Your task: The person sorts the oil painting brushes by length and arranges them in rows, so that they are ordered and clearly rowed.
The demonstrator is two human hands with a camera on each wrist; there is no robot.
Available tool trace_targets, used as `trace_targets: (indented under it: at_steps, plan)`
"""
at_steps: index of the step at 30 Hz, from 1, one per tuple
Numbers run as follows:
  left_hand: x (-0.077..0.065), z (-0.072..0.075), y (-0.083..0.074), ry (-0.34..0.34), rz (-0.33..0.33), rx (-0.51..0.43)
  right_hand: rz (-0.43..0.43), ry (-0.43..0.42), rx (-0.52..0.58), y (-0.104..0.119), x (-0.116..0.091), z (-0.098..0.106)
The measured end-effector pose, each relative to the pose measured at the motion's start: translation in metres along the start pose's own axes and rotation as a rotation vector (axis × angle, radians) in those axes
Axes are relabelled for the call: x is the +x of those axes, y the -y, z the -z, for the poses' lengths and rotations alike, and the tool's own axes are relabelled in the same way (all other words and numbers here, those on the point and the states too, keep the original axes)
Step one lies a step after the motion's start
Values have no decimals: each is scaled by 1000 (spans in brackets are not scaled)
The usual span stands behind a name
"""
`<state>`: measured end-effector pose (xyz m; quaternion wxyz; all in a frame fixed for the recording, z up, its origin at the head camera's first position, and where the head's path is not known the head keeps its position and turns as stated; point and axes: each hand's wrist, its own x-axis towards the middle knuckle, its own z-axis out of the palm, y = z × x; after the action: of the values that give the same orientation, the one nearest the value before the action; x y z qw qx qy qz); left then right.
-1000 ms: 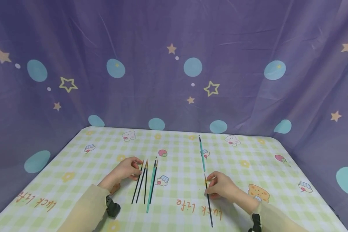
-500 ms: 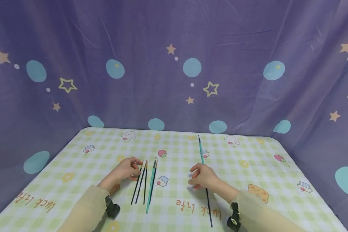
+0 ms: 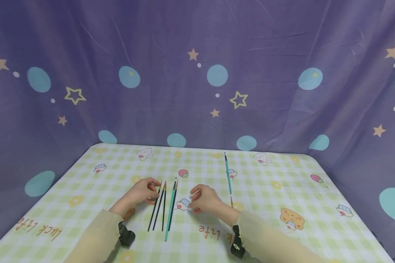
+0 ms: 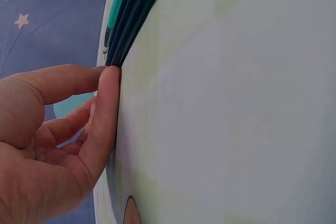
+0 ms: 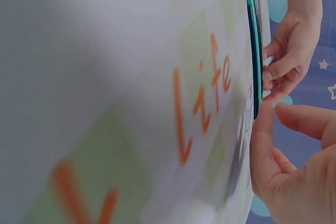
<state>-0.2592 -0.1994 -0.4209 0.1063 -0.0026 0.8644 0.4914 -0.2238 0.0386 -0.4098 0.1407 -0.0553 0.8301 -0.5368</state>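
Several slim paintbrushes lie side by side left of the table's middle, most with black handles. My left hand (image 3: 140,192) pinches the leftmost black paintbrush (image 3: 153,216) near its bristle end, thumb and forefinger meeting there in the left wrist view. A teal paintbrush (image 3: 170,216) lies in the same row, beside another black one. Just right of the row, my right hand (image 3: 204,199) hovers with loosely bent fingers and holds nothing; thumb and forefinger stand apart in the right wrist view. Farther right lies another teal paintbrush (image 3: 228,175).
Below that teal paintbrush, the bristle end of a black paintbrush (image 3: 232,202) shows; the right sleeve (image 3: 266,233) hides its handle. A checked cloth (image 3: 118,171) with printed pictures covers the table. A purple curtain (image 3: 171,109) hangs behind.
My right hand has let go of the black paintbrush on the right and moved left toward the row. The left hand stays put.
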Motion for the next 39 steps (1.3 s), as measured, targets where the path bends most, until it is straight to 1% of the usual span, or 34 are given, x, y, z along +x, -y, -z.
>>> trace_targets:
  at_steps: [7,13,16,22,26,30,33,36,39]
  plan:
    - [0,0,0,-1,-7,0,29,9,76,6,9,-19]
    - [0,1,1,5,-10,-19,36,-14,94,11,17,-30]
    - [1,1,2,7,-6,-18,31,-24,85,13,21,-35]
    - [2,2,2,13,-2,-18,19,-64,17,15,31,-44]
    - [1,2,2,13,4,-18,39,-97,-93,16,36,-47]
    - [1,2,1,13,5,-16,55,-129,-231,17,39,-48]
    - [1,2,2,12,1,-14,62,-141,-303,19,40,-49]
    - [1,2,1,16,-3,-12,55,-141,-335,21,40,-50]
    - [1,3,1,22,-6,-9,47,-135,-340,24,40,-49]
